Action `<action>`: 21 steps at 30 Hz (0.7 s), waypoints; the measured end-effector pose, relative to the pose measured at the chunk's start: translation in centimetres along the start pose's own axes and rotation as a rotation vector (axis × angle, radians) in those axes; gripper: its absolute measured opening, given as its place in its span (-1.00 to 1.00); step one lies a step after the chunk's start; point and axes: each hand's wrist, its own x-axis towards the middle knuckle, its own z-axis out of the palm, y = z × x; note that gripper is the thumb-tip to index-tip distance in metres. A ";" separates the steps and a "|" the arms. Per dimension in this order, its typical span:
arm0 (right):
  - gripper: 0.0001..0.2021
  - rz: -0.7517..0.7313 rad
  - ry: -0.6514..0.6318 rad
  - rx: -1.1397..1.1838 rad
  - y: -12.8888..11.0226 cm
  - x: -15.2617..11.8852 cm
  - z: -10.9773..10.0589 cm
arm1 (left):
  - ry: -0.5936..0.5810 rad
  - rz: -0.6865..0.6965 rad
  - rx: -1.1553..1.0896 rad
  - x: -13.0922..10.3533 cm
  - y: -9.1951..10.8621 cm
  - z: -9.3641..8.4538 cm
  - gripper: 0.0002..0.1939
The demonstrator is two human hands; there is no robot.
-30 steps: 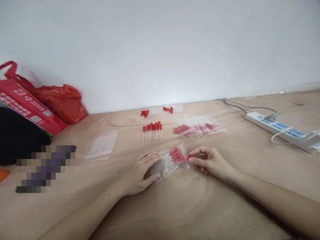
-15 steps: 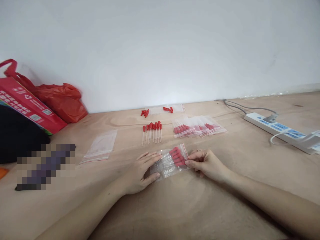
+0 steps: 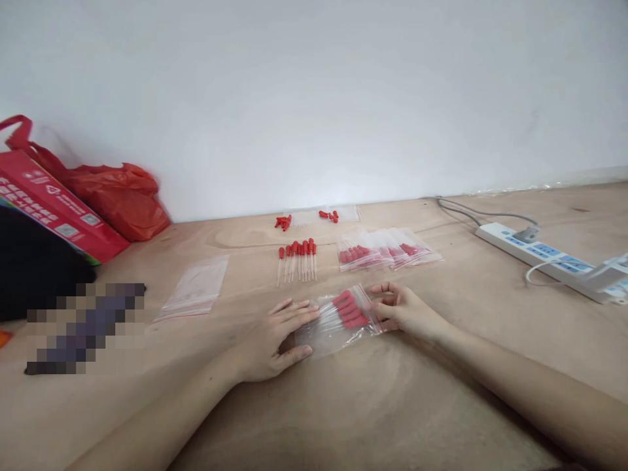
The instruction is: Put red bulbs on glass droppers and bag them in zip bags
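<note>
A clear zip bag [image 3: 330, 337] lies tilted on the table in front of me, with several red-bulbed droppers [image 3: 350, 309] inside. Their bulbs point to the bag's right end, where the red-lined zip is. My left hand [image 3: 275, 340] rests with fingers spread over the bag's left end, pressing it down. At the zip end, my right hand [image 3: 402, 307] has its thumb and curled fingers at the edge; part of the hold is hidden by the film. Just beyond, loose droppers [image 3: 297, 252] lie in a row, bulbs away from me.
Filled zip bags [image 3: 387, 252] overlap behind the right hand. Flat zip bags [image 3: 193, 288] lie to the left. Farther back are more red bulbs [image 3: 283, 223] and glass tubes. A white power strip [image 3: 540, 252] with cables stands right; red bags [image 3: 127, 203] stand left by the wall.
The right thumb and fingers have shifted from pinching the bag's zip edge on top to a looser curl around its upper corner. The left hand stays on the bag.
</note>
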 end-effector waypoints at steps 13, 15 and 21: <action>-0.70 0.028 -0.309 -0.080 -0.4 0.6 -0.5 | 0.017 0.045 -0.033 -0.1 -0.1 0.2 -0.45; -0.67 -0.039 -0.313 -0.056 -0.4 0.7 -0.6 | 0.033 0.019 -0.055 -0.3 -0.2 0.3 -0.44; -0.70 -0.293 -0.177 -0.141 -2.6 0.9 -1.8 | 0.040 -0.050 -0.043 -0.5 -0.4 0.6 -0.45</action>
